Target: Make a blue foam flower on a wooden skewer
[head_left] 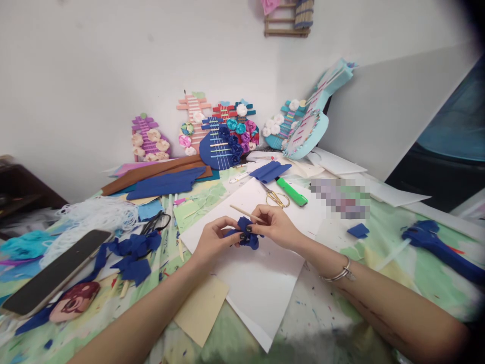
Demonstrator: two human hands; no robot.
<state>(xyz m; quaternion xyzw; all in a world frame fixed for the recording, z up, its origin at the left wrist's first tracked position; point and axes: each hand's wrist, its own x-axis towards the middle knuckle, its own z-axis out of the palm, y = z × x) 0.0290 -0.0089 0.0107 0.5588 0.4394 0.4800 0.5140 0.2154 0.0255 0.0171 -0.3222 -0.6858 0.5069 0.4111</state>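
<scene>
In the head view, a white, flat sheet of paper (261, 298) lies on the desk (326, 328), which is spread with a green-and-cream patterned cloth. Directly above the sheet, both hands hold a dark-blue, ruffled crepe-paper piece (250, 242). The left hand (220, 235) has its grip clamped on the near side of this piece, thumb pressed against it. The right hand (279, 227) has its grip clamped too: its thumb presses the same piece, while a slim, pale wooden stick (241, 211) passes between its fingers and points leftward over the sheet.

At the far part of the sheet lie gold-handled metal scissors (278, 198), with a bright green plastic cutter (291, 192) just beside them and a folded dark-blue paper strip (270, 172) beyond. A beige paper square (202, 311) touches the sheet's near left edge.

Left of the sheet are crumpled dark-blue paper scraps (136, 258), a black-screened phone (56, 273) and a tangle of white cord (94, 220). Right of the sheet are a small dark-blue paper square (358, 231) and, farther off, a blue glue gun (447, 250). Behind the sheet, a dark-blue, guitar-shaped craft (212, 150) stands among other colourful ones.
</scene>
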